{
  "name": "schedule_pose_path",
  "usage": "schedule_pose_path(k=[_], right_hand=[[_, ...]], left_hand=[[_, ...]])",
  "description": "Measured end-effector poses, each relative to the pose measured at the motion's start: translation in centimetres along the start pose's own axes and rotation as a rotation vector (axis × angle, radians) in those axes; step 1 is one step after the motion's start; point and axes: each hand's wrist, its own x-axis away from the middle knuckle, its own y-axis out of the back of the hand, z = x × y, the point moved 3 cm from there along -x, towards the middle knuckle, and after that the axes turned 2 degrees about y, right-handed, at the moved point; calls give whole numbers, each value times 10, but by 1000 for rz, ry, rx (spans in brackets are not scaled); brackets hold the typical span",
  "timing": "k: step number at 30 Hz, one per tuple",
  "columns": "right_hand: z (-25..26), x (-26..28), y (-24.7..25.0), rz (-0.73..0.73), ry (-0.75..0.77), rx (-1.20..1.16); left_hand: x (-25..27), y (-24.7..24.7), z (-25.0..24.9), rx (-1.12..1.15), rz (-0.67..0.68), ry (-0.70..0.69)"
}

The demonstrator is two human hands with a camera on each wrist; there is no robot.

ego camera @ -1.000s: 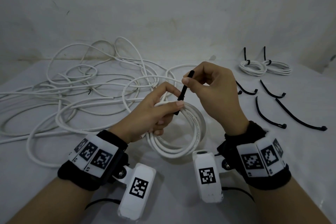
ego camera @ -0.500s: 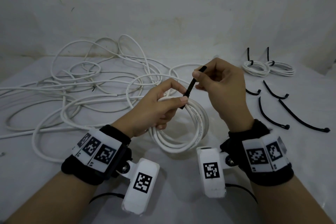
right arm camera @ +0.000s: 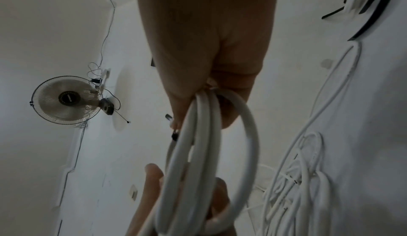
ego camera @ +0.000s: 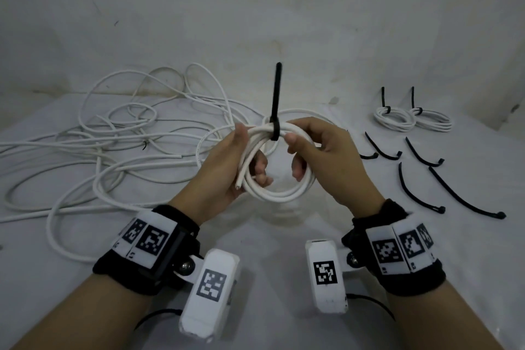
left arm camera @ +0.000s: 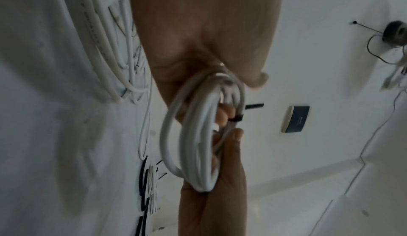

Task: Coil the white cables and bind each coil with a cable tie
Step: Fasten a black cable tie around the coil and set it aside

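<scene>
Coil of white round cable (ego camera: 279,179): held upright above the white table (ego camera: 270,239), between both hands. Left hand (ego camera: 224,167): fingers curled through the ring, gripping its left side. Right hand (ego camera: 321,156): fingers and thumb curled round its right side. Black plastic cable tie (ego camera: 275,102): cinched round the top, tail standing up. Loose white cable tangle (ego camera: 113,145): table left. Two bound white coils (ego camera: 412,119): far right. Spare black cable ties (ego camera: 420,173): near them.

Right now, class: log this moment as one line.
left hand holds coil | right hand holds coil | tie around coil, tail up
</scene>
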Motion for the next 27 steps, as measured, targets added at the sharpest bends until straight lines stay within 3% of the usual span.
schedule_pose_path(k=[3, 10, 16, 22, 27], right_hand=[[-1, 1, 1, -67, -9, -72], [-1, 2, -3, -119, -38, -169], [-1, 2, -1, -226, -95, -347], [4, 2, -12, -284, -183, -502], [23, 1, -1, -259, -140, -451]], left_hand=[[2, 5, 6, -67, 52, -34], [2, 5, 5, -114, -42, -117], [4, -17, 7, -30, 42, -45], [0, -19, 5, 77, 17, -22], [1, -17, -19, -164, -50, -136]])
